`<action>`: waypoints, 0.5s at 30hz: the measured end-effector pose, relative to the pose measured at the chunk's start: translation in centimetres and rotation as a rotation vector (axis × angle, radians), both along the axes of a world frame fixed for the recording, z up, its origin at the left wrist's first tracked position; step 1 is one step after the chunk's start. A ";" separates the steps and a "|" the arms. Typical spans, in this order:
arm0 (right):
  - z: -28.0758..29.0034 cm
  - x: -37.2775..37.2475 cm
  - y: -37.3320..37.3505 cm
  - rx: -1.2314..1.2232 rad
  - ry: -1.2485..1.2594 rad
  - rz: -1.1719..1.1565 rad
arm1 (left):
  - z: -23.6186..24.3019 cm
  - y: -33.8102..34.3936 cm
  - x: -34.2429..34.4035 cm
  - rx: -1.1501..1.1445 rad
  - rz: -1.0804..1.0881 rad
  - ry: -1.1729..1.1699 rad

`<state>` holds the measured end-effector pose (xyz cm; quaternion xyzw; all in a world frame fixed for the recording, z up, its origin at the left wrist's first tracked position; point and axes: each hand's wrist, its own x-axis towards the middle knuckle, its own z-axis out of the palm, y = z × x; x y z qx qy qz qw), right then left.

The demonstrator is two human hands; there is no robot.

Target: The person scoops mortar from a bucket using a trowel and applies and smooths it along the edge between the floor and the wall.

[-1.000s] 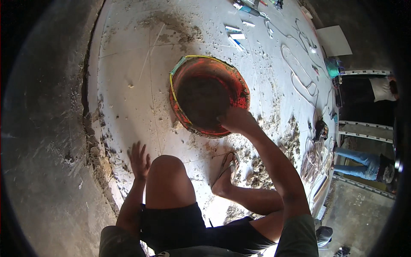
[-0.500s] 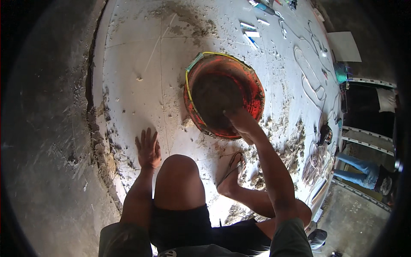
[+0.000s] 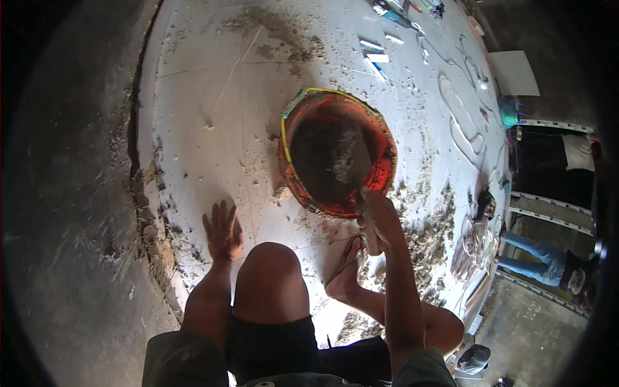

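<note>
A red-orange bucket (image 3: 387,155) stands on the pale floor ahead of me, with grey, wet-looking mortar (image 3: 316,158) inside. Its yellow handle (image 3: 285,138) lies along the rim and has a green grip sleeve. My right hand (image 3: 383,216) is closed around the handle of a trowel (image 3: 348,151) at the bucket's near right rim. The trowel's mortar-smeared blade reaches into the bucket, and the handle end sticks out below the fist. My left hand (image 3: 223,232) rests on the floor beside my knee, fingers spread, holding nothing.
Mortar crumbs (image 3: 432,226) litter the floor right of the bucket. Farther off lie a power tool (image 3: 392,13), small white and blue packets (image 3: 374,59), a pale cord (image 3: 461,129) and a cable bundle (image 3: 472,248). A person in jeans (image 3: 535,251) is at far right. The slab's broken edge (image 3: 137,174) runs along the left.
My right hand has drawn back toward me from inside the bucket to its near rim, bringing the trowel blade up into sight. My left hand stays on the floor.
</note>
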<state>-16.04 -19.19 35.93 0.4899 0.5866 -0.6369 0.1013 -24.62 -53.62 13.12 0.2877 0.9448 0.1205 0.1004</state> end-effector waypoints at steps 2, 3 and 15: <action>-0.8 0.8 -1.2 -0.123 0.247 -0.124 | -1.0 -0.4 0.2 -0.034 -0.011 0.092; -0.6 0.7 -2.3 -0.166 0.309 -0.210 | -0.8 -0.8 -0.2 -0.024 -0.005 0.007; 1.3 -12.8 -15.9 -0.543 0.708 -0.401 | -0.2 -0.9 -0.1 0.114 0.029 -0.022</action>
